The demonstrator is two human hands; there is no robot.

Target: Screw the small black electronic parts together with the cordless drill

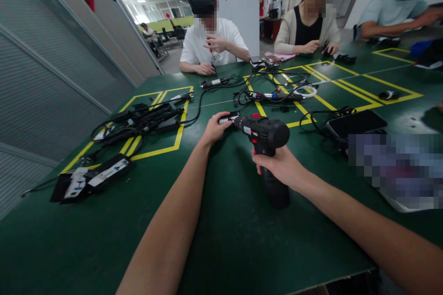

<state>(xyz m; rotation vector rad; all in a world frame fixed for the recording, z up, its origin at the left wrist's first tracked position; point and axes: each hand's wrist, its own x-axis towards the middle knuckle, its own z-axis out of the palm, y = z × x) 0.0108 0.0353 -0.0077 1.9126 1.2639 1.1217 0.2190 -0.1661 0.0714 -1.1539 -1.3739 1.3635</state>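
My right hand (280, 166) is wrapped round the handle of a black cordless drill (265, 136) with red buttons, held upright over the green table (224, 239). The drill's nose points left. My left hand (215, 128) is closed at the drill's chuck, fingers pinching a small silver-and-black piece (226, 119) at its tip. Both forearms reach in from the bottom edge.
Black tools and cables (141, 120) lie in a yellow-taped square at left; flat black packs (93, 177) sit nearer. More tools and cords (277, 94) lie mid-table, a dark tablet (356, 122) at right. Three people sit at the far side.
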